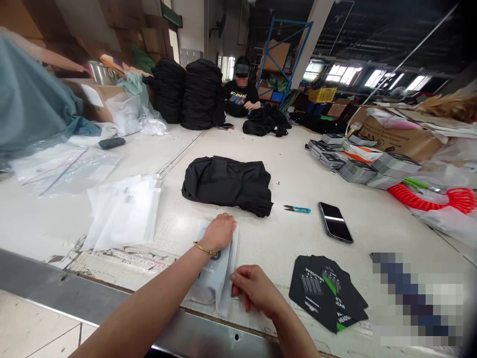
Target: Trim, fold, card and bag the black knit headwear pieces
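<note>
A frosted plastic packaging bag [228,298] lies at the near edge of the table, with a grey-looking printed insert inside. My left hand [220,231], with a gold bracelet at the wrist, rests over the bag's far end, fingers closed at its right edge; the fingertips are partly hidden. Lower on that same edge, my right hand [254,288] pinches the plastic between thumb and fingers. Just beyond lies a stack of folded black fabric [227,184]. To the right, black printed header cards [316,288] are fanned out. More frosted bags [124,214] lie to the left.
Blue-handled thread snips [297,209] and a phone [335,222] lie right of the fabric. Bundled cards [356,170] and a red coiled hose [428,199] sit farther right. Tall black fabric piles [203,94] stand at the back, near a seated co-worker [241,94].
</note>
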Demonstrator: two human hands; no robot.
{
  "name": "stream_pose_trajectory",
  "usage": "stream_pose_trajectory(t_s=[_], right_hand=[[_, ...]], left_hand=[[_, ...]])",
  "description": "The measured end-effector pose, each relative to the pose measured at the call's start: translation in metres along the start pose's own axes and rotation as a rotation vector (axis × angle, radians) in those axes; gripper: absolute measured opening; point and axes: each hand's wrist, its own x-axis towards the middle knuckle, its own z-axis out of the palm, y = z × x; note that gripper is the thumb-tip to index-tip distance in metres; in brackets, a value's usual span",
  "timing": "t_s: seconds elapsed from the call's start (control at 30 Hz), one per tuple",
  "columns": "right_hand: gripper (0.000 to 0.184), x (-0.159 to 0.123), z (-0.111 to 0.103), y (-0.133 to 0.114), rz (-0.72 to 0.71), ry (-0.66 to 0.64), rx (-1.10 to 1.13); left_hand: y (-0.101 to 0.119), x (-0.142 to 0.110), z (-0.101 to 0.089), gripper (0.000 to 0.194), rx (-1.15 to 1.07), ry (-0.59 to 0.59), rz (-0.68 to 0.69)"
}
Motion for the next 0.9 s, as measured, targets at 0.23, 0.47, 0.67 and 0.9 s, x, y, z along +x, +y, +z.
stream_pose_trajectory(t_s=[0.23, 0.47, 0.67, 0.9], right_hand=[[0.032, -0.025, 0.022, 0.017, 0.025, -0.053, 0.000], [0.029, -0.024, 0.020, 0.009, 0.087, -0.110, 0.095], [0.034, -0.020, 0.024, 0.011, 0.070, 0.002, 0.186], [0.032, -0.013, 0.027, 0.010, 0.054, 0.040, 0.151]], left_hand=[[-0.001, -0.001, 0.000, 0.031, -0.018, -0.025, -0.002], [0.000, -0.003, -0.004, 0.033, -0.012, -0.035, -0.018], [0.001, -0.004, -0.005, 0.033, 0.021, -0.080, 0.004], [0.009, -0.003, 0.004, 0.025, 0.084, -0.109, 0.064]])
